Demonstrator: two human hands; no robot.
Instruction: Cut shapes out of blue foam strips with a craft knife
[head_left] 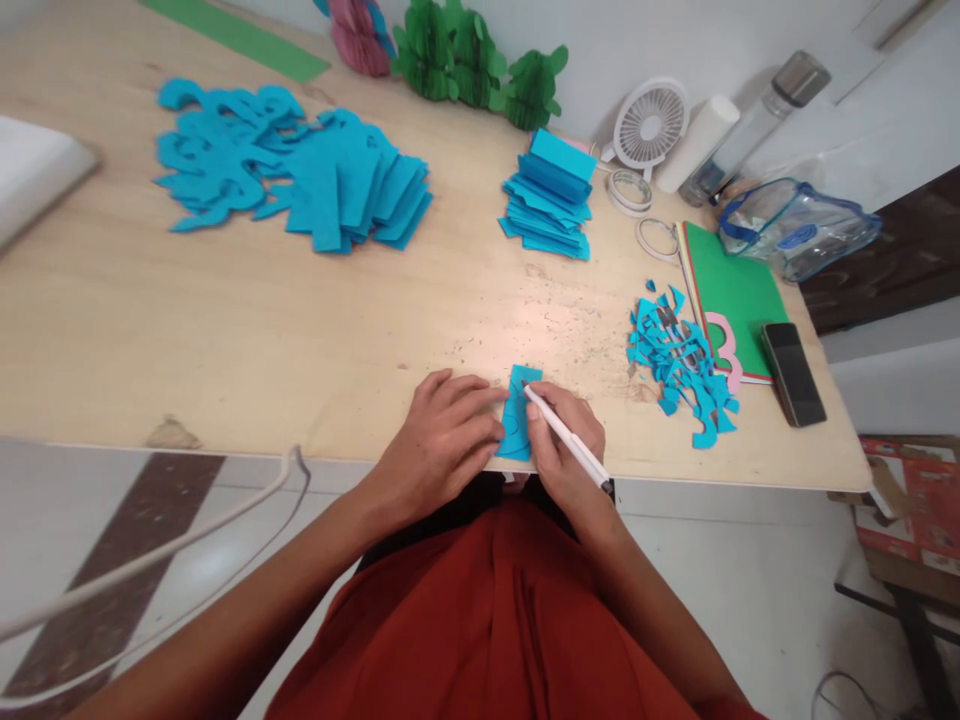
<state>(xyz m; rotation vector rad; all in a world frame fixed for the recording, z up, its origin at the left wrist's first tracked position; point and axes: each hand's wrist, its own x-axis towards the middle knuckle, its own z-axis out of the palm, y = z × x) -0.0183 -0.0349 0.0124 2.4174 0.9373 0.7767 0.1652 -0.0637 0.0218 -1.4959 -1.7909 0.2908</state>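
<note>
A small blue paper rectangle (517, 440) lies at the table's front edge, with a curved dark outline drawn on it. My right hand (564, 432) is closed around a white pen (574, 440), its tip touching the upper part of the paper. Fingers stretched out, my left hand (450, 435) rests flat on the table with its fingertips at the paper's left edge. To the right is a heap of blue paper scraps (675, 355), and beside it a pink 3-shaped cutout (724, 345).
Blue cut-out shapes (225, 150), stacked blue paper pieces (356, 190) and folded blue strips (547, 195) lie farther back. A small fan (651, 122), tape rolls (630, 192), clear pouch (802, 230), green sheets (739, 285) and a phone (793, 373) occupy the right.
</note>
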